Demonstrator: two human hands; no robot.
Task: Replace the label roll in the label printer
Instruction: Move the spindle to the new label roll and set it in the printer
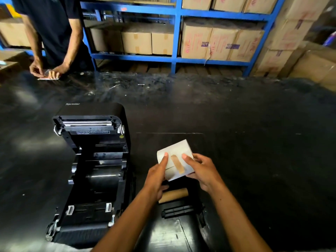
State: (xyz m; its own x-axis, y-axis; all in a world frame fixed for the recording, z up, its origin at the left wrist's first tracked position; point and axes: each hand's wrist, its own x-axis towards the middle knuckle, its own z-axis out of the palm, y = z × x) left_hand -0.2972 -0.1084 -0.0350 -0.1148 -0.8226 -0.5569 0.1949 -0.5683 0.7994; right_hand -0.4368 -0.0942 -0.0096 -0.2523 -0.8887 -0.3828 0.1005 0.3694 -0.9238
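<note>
A scuffed, glossy black tabletop (236, 115) carries a black plastic label printer (94, 160) with its lid open at left. Beside the printer, nearer the wearer, lie a brown cardboard tube core (174, 195) and a black plastic spindle (179, 210).

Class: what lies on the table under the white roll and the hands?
Under the roll lie a brown cardboard core and a black spindle. The left hand covers the core's left end.
</note>
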